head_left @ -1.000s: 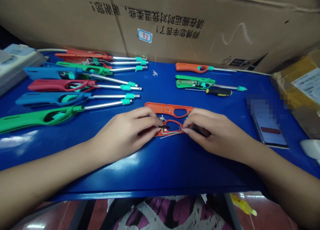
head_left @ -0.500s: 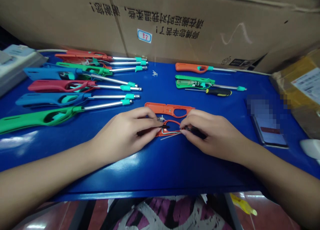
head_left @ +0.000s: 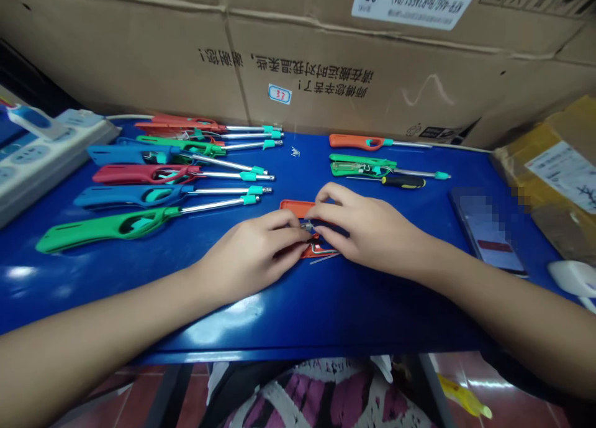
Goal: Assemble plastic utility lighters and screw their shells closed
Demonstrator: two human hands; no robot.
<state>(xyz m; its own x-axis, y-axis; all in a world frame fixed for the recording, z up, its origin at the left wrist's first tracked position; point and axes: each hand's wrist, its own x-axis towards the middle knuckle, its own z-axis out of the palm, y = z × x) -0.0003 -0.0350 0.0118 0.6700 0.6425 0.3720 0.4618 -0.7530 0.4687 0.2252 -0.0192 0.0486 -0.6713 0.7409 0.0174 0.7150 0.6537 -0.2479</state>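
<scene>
An opened orange lighter shell (head_left: pixel 293 207) lies at the middle of the blue table (head_left: pixel 298 304), mostly covered by my hands. My left hand (head_left: pixel 254 257) is curled over its left part, fingertips pinched on a small metal part (head_left: pixel 307 227). My right hand (head_left: pixel 367 226) reaches across from the right, fingers closed over the shell, touching the same spot. A thin wire (head_left: pixel 323 257) pokes out below the hands.
Several long-nosed lighters (head_left: pixel 153 195) in green, blue and red lie at the left. An orange lighter (head_left: pixel 363 142), a green lighter (head_left: pixel 367 165) and a screwdriver (head_left: pixel 403 181) lie behind. A phone (head_left: pixel 488 232) is at the right, a power strip (head_left: pixel 41 151) at the left, cardboard boxes (head_left: pixel 326 49) behind.
My right hand moved left over the orange shell, hiding most of it. The camera tilted up a little, showing more of the boxes.
</scene>
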